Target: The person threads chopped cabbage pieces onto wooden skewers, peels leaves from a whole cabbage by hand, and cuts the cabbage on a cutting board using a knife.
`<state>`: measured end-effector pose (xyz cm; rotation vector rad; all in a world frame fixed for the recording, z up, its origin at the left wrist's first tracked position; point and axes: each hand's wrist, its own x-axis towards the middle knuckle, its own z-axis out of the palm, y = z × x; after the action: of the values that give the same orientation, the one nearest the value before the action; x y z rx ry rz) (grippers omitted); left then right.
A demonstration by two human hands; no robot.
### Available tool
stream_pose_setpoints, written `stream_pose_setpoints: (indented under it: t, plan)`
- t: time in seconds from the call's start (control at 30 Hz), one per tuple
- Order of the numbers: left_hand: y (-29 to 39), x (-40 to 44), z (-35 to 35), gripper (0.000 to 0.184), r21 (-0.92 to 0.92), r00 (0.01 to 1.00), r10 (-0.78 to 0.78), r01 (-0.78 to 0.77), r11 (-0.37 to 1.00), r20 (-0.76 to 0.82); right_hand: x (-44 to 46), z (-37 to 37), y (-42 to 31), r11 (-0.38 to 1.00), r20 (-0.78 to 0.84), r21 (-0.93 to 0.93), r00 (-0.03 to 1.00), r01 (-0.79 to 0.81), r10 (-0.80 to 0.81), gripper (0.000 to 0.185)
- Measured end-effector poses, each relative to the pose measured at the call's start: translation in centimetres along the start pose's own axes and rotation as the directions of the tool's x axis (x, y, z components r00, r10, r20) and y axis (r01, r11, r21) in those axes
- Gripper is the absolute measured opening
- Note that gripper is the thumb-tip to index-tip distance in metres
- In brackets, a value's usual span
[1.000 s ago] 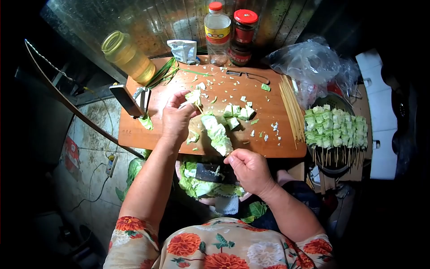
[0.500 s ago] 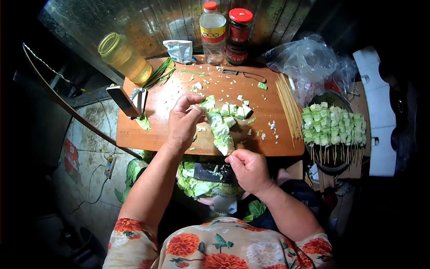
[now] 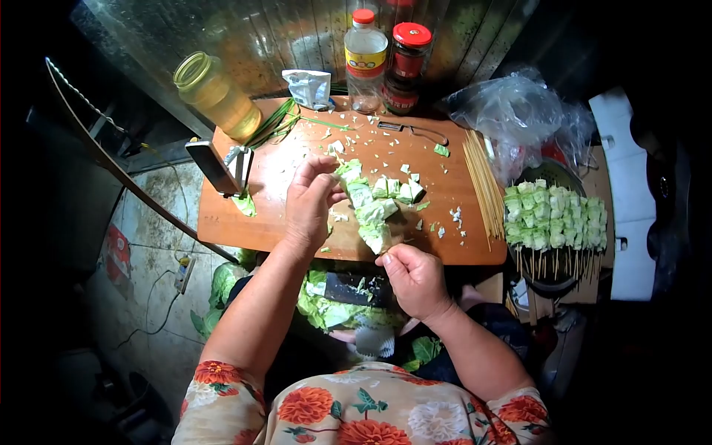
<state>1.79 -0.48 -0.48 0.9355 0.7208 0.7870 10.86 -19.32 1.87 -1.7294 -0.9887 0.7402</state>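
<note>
A cabbage skewer [image 3: 372, 215] slants over the wooden board, with pale green leaf pieces along its length. My right hand [image 3: 415, 282] pinches its lower end between thumb and index finger. Around the upper end, the fingers of my left hand [image 3: 311, 199] are curled closed by the top leaf piece; a thin tip shows there. Cut cabbage pieces [image 3: 399, 190] lie just right of the skewer. Below the board's front edge, more cabbage leaves [image 3: 317, 305] lie beside a dark broad blade [image 3: 352, 288].
On the board [image 3: 278, 174] are cabbage scraps, a peeler [image 3: 390, 126], a propped phone [image 3: 212, 167] and bare bamboo sticks [image 3: 482, 189]. Behind stand a tilted jar [image 3: 222, 104], a bottle [image 3: 366, 67] and red-lidded jars [image 3: 406, 63]. Finished skewers [image 3: 556, 215] rest at right, near a plastic bag [image 3: 504, 111].
The whole view has shifted slightly. The leaf pieces on the skewer look more bunched toward the right hand. Both hands keep their places at the skewer's ends.
</note>
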Motion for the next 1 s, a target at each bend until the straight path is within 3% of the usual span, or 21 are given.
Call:
stream_pose_setpoints:
  t: [0.17, 0.27, 0.37, 0.43, 0.5, 0.57, 0.63, 0.7, 0.77, 0.87, 0.9, 1.0]
  plan:
    - [0.7, -0.1, 0.5, 0.028, -0.023, 0.999, -0.035, 0.035, 0.999, -0.005, -0.1, -0.4, 0.1, 0.998, 0.020, 0.069, 1.000, -0.016, 0.015, 0.017]
    - [1.0, 0.1, 0.8, 0.029, -0.067, 0.992, -0.111, 0.107, 0.992, -0.063, 0.0, -0.8, -0.1, 0.999, 0.013, -0.031, 0.999, -0.029, 0.030, 0.013]
    - [1.3, 0.2, 0.8, 0.030, -0.094, 0.975, -0.177, 0.166, 0.982, -0.130, 0.2, -1.2, 0.0, 0.991, -0.060, -0.111, 0.994, 0.081, -0.088, 0.013]
    - [0.3, 0.7, 0.2, 0.030, 0.084, 0.967, -0.208, 0.222, 0.972, -0.149, 0.4, -1.7, 0.2, 1.000, -0.135, 0.022, 0.991, 0.001, 0.002, 0.013]
    - [-1.2, 1.0, -0.2, 0.024, 0.119, 0.973, -0.187, 0.203, 0.972, -0.134, 0.6, -2.6, -0.2, 0.991, -0.158, 0.111, 0.983, -0.072, 0.089, 0.016]
    - [-2.2, 1.2, -0.2, 0.016, 0.416, 0.970, -0.242, 0.222, 0.882, -0.007, 0.8, -3.1, -0.5, 0.989, -0.195, 0.128, 0.976, -0.074, 0.099, 0.017]
    - [-3.3, 1.2, 0.7, 0.015, 0.480, 0.975, -0.221, 0.185, 0.857, 0.018, 0.7, -3.6, -0.5, 0.990, -0.206, 0.122, 0.974, -0.070, 0.094, 0.016]
    - [-3.7, 1.0, 1.7, 0.019, 0.682, 0.964, -0.261, 0.153, 0.715, 0.058, 0.5, -4.0, -0.5, 0.991, -0.216, 0.116, 0.972, -0.066, 0.090, 0.016]
    - [-4.2, 0.8, 2.7, 0.021, 0.719, 0.960, -0.272, 0.145, 0.680, 0.063, 0.2, -4.4, -0.7, 0.992, -0.209, 0.103, 0.974, -0.072, 0.092, 0.016]
    - [-7.1, 1.6, 2.8, 0.020, 0.881, 0.980, -0.144, -0.052, 0.471, 0.135, 0.1, -5.1, -0.4, 0.993, -0.232, 0.097, 0.969, -0.065, 0.086, 0.016]
    - [-6.8, 1.6, 3.2, 0.020, 0.880, 0.979, -0.147, -0.056, 0.471, 0.141, 0.1, -5.4, -0.4, 0.993, -0.238, 0.096, 0.967, -0.067, 0.089, 0.016]
    - [-5.3, 2.2, 4.4, 0.020, 0.861, 0.984, -0.174, 0.118, 0.495, -0.035, -0.1, -6.2, -0.6, 0.991, -0.264, 0.116, 0.960, -0.066, 0.095, 0.016]
